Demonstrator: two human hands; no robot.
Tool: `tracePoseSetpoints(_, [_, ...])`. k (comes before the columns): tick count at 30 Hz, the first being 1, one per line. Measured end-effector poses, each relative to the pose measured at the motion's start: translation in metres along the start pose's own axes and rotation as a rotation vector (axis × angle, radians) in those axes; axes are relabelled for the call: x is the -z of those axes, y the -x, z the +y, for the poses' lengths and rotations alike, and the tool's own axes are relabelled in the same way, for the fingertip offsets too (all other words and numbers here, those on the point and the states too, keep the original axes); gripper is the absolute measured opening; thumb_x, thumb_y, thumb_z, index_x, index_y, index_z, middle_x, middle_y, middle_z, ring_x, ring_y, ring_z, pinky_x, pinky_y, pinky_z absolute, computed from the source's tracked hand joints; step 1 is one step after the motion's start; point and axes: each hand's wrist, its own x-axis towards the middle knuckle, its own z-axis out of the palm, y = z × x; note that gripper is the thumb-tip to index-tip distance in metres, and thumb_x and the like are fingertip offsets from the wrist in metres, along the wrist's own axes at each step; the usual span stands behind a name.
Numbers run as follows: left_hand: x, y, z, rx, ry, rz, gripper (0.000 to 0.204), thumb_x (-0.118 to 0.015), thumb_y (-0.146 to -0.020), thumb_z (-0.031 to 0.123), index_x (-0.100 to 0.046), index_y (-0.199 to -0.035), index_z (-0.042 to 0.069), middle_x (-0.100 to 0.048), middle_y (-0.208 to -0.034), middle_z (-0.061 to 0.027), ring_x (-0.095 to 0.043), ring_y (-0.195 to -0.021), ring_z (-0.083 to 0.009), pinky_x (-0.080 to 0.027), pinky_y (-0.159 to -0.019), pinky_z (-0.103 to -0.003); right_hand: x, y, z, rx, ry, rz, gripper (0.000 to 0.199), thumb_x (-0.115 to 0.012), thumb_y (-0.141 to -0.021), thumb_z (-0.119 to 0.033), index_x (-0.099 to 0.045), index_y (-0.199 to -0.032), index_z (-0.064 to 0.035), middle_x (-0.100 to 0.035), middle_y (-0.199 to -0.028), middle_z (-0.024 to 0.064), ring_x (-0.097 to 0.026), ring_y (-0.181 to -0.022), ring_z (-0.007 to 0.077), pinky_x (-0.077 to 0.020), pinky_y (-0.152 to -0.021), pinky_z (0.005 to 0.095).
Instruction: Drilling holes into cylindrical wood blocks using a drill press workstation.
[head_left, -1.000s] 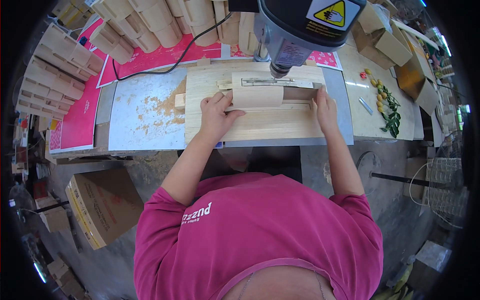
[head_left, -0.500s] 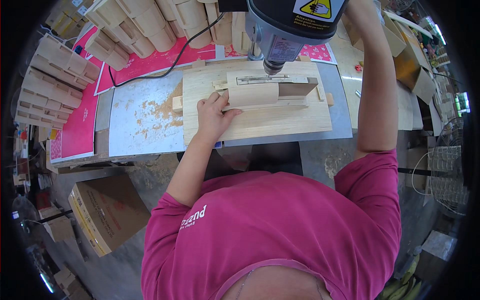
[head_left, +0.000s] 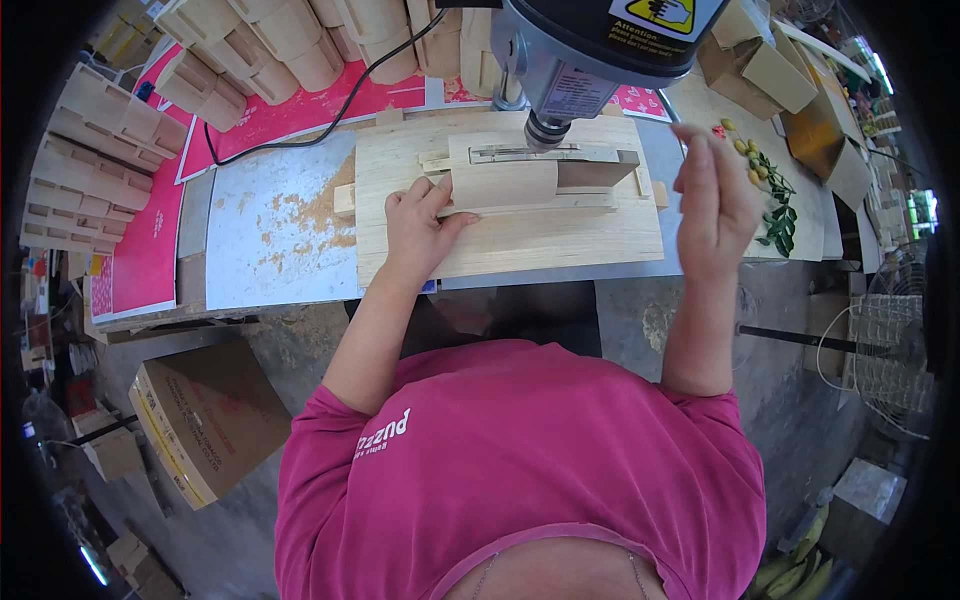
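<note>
A pale wooden block point(head_left: 505, 186) with a curved front face and a slot along its top lies on a flat wooden board point(head_left: 560, 245). My left hand point(head_left: 425, 225) grips the block's left end, the thumb by its lower front edge and the fingers behind. Above the slot hangs the chuck point(head_left: 546, 132) of a drill press point(head_left: 585, 60); I cannot tell whether its bit touches the wood. My right hand point(head_left: 718, 200) is raised to the right of the board, fingers loosely bent, with nothing visible in it. Thin wooden strips point(head_left: 643, 185) flank the block.
Stacked wooden pieces point(head_left: 110, 150) stand at the left and back on pink sheets point(head_left: 150, 250). A black cable point(head_left: 330, 130) crosses the table. Sawdust point(head_left: 315, 225) lies left of the board. Small fruits with leaves point(head_left: 778, 215) and open cartons point(head_left: 755, 75) are at the right.
My right hand has come down from beside the drill press to the right of the board, uncovering the fruits and leaves. My left hand stays on the block.
</note>
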Motion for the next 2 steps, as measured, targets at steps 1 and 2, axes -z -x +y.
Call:
tracePoseSetpoints(1, [0.0003,0.0001,0.0006,0.0,-0.001,-0.001,0.056,-0.077,-0.061,0.03,-0.06,-0.11,0.01,-0.053,-0.076,0.0006,-0.05,-0.07,-0.0155,-0.029,-0.071,-0.032,-0.0035,0.0086,0.0055,-0.041,-0.026,-0.004,0.013,-0.053,-0.089,-0.008,-0.065,-0.089,-0.0028,-0.06,-0.066,0.0088,-0.052,-0.056,0.0109,-0.0398,-0.054,0.0204])
tracePoseSetpoints(2, [0.0005,-0.001,0.0006,-0.002,-0.003,-0.004,0.056,-0.077,-0.061,0.03,-0.06,-0.11,0.01,-0.053,-0.076,0.0006,-0.05,-0.07,-0.0153,-0.029,-0.071,-0.032,-0.0074,0.016,0.0117,-0.084,-0.051,-0.007,0.012,-0.055,-0.088,-0.011,-0.066,-0.089,-0.0052,-0.06,-0.066,0.0089,-0.051,-0.056,0.0108,-0.0408,-0.054,0.0217])
